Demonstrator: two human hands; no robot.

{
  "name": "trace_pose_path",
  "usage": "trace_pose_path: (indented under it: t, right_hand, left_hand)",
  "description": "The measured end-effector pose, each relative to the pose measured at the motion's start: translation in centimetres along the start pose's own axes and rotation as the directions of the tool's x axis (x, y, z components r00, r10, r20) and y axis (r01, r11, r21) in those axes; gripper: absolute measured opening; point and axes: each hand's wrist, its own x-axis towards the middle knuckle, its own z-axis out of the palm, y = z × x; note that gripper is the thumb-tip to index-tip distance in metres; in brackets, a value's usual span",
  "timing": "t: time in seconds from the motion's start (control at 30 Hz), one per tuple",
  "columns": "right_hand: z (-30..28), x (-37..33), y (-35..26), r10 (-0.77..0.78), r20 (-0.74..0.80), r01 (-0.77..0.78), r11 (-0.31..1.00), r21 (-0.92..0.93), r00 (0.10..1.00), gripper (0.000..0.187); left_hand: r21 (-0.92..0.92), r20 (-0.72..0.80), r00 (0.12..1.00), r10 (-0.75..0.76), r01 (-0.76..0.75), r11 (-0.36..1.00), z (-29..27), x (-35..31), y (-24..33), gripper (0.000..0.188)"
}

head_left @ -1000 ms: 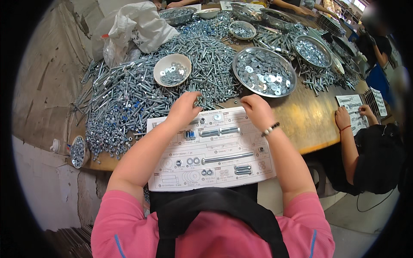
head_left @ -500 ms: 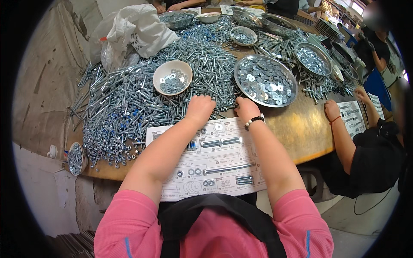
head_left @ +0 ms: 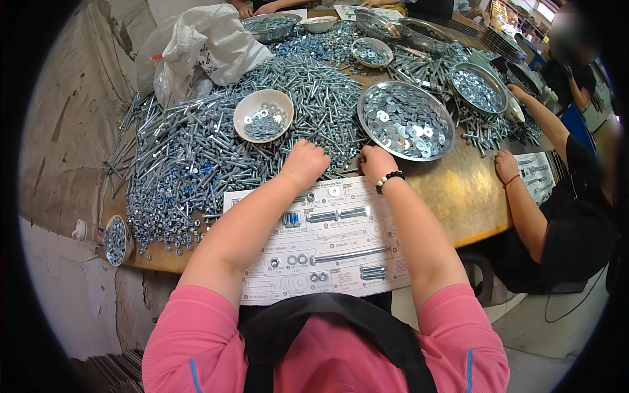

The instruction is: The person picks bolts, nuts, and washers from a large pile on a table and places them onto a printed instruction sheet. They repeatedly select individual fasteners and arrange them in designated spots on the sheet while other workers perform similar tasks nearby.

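Note:
At the near edge of a big pile of bolts (head_left: 216,131), my left hand (head_left: 305,164) is closed, its fingers curled down against the bolts. Whatever it may hold is hidden. My right hand (head_left: 378,164), with a beaded bracelet, is closed too, thumb and fingers together just below a round metal tray of washers (head_left: 406,121). What sits in its fingers cannot be made out. Under my forearms lies a printed hardware sheet (head_left: 314,242). On it rest long bolts (head_left: 337,214), a long thin bolt (head_left: 350,256), short bolts (head_left: 373,272), washers (head_left: 297,260) and nuts (head_left: 319,277).
A cream bowl of washers (head_left: 263,116) sits on the bolts ahead. Loose nuts (head_left: 167,226) spread at left, beside another small bowl (head_left: 116,241). A white plastic bag (head_left: 209,49) stands at the back left. At right, a co-worker's arm (head_left: 547,118) reaches over the table.
My hands stay almost in place, with my left hand slightly higher. The co-worker at right has stretched one arm forward toward the trays.

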Motion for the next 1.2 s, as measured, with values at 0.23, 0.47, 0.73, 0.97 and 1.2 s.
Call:
trace_pose_path:
  t: [0.23, 0.47, 0.73, 0.97, 1.2]
  right_hand:
    - [-1.1, -1.4, -0.6, -0.095, -0.111, 0.099, 0.995, 0.032, 0.989, 0.015]
    - [-5.5, -10.0, 0.2, -0.108, -0.072, 0.127, 0.924, 0.361, 0.992, 0.015]
    - [-6.4, -22.2, 2.6, -0.238, -0.026, 0.237, 0.944, 0.229, 0.971, 0.014]
    - [-4.0, -25.5, 3.2, -0.266, -0.232, 0.293, 0.952, 0.088, 0.936, 0.014]
    - [-3.8, -26.6, 3.2, -0.050, -0.309, 0.110, 0.977, 0.181, 0.950, 0.022]
  left_hand:
    - [-0.143, 0.003, 0.981, -0.192, 0.190, 0.971, -0.2, -0.1, -0.5, 0.007]
    - [-0.582, 0.061, 0.868, -0.493, 0.432, 0.689, -3.0, -0.7, 0.4, 0.015]
    - [-0.797, -0.050, 0.980, -0.191, 0.077, 0.600, -7.2, -1.0, 10.0, 0.012]
    - [-0.707, -0.151, 0.983, 0.105, -0.182, 0.684, -6.2, -1.2, 17.8, 0.015]
    - [-0.469, -0.199, 0.947, 0.253, -0.318, 0.824, -5.8, -1.0, 20.2, 0.012]
